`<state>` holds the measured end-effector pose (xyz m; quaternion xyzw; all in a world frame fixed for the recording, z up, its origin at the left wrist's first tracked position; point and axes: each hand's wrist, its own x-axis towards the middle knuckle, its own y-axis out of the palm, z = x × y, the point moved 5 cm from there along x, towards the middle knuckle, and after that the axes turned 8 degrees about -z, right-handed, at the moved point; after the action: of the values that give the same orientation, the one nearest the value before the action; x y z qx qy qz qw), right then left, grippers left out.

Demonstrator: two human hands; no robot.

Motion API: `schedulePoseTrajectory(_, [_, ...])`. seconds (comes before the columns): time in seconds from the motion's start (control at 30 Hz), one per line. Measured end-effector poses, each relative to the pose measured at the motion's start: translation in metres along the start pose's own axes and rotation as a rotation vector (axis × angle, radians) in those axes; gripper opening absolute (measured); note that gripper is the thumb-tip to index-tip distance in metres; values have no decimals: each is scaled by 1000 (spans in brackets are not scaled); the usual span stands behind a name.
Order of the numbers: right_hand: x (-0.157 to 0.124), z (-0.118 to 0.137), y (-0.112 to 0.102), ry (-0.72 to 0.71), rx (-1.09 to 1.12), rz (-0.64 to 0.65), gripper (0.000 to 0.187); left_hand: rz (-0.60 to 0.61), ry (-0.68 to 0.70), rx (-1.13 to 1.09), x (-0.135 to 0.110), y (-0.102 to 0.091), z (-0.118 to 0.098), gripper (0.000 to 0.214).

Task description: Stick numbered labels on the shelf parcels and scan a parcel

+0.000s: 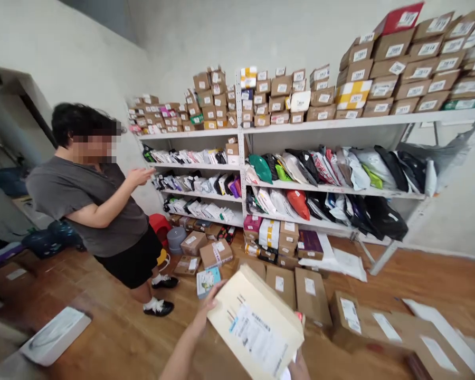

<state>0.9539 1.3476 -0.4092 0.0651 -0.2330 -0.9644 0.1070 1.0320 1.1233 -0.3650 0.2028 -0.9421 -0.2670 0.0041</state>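
Note:
A pale cardboard parcel box (pixel 257 316) is held up in front of me, tilted, with a white shipping label (pixel 257 338) facing me. My left hand (pixel 209 303) grips its upper left edge, the fingers partly behind the box. Low on the right side of the box is my right hand (pixel 298 367), mostly hidden by the box and the frame's edge; it supports the lower right corner. A bit of something white shows beside that hand, too little to name.
Ahead stands a white shelving rack (pixel 332 124) filled with labelled boxes and bagged parcels. Cardboard boxes (pixel 314 295) lie on the wooden floor beyond and right of my hands. A person (pixel 91 195) stands at left, near a long white box (pixel 55 335).

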Motion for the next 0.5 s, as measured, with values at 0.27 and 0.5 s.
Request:
schedulePoseTrajectory(0.27, [-29, -42, 26, 189, 88, -200, 71, -288, 198, -259, -7, -30, -39, 72])
schedulePoseTrajectory(0.5, [-74, -79, 90, 315, 137, -184, 72, -302, 190, -170, -16, -73, -71, 61])
